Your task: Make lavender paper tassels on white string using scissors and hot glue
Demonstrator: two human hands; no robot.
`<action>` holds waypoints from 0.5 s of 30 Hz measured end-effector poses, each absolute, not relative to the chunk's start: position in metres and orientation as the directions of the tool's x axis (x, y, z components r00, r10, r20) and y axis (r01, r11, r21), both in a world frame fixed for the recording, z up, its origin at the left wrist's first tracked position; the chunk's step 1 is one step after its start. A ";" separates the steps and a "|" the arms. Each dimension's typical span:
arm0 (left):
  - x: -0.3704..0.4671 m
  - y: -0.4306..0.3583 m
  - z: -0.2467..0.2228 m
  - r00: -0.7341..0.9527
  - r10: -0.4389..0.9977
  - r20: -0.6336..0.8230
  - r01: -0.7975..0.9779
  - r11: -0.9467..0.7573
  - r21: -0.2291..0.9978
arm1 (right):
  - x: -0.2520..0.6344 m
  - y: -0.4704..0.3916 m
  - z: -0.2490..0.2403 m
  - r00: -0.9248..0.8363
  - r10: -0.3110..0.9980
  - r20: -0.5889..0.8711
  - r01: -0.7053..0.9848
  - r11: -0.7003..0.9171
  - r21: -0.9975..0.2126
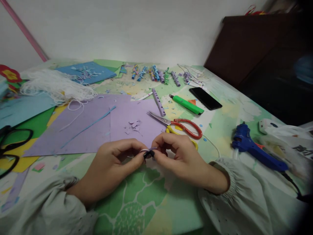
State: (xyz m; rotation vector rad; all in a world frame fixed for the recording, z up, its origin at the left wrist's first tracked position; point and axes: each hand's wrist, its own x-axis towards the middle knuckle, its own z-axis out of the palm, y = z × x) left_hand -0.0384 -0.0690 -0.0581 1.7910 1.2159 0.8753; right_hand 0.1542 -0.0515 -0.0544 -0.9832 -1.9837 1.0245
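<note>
My left hand (117,158) and my right hand (179,156) meet over the near part of the table, fingertips almost touching. Both are closed in a pinch on a thin purple paper strip (153,148); a bit of white cord shows by the left fingertips. Dark thumb tips hide most of what lies between them. Just beyond the hands lies a purple sheet (146,111) with small purple scraps (134,125) on it. Red-handled scissors (188,128) rest beyond my right hand, partly over a yellow-handled tool (172,130). A purple paper tube with holes (158,102) lies past the scissors' tips.
Farther back are a green cutter (187,104), a black phone (205,98) and several decorated paper tubes (154,73). A blue glue gun (256,148) lies at right. White cord (58,86) is heaped at left, with black-handled scissors (14,140) nearer.
</note>
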 end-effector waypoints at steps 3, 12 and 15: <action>-0.037 -0.068 -0.059 0.307 0.944 0.119 0.400 -0.241 0.884 | 0.154 -0.052 -0.055 -0.483 0.849 0.216 0.316 0.399 -0.861; -0.034 -0.066 -0.058 0.223 0.973 0.053 0.305 -0.122 0.945 | 0.156 -0.052 -0.058 -0.372 0.873 0.314 0.190 0.403 -0.895; -0.035 -0.067 -0.056 0.157 0.987 -0.008 0.191 -0.023 0.981 | 0.156 -0.053 -0.058 -0.351 0.870 0.346 0.229 0.438 -0.869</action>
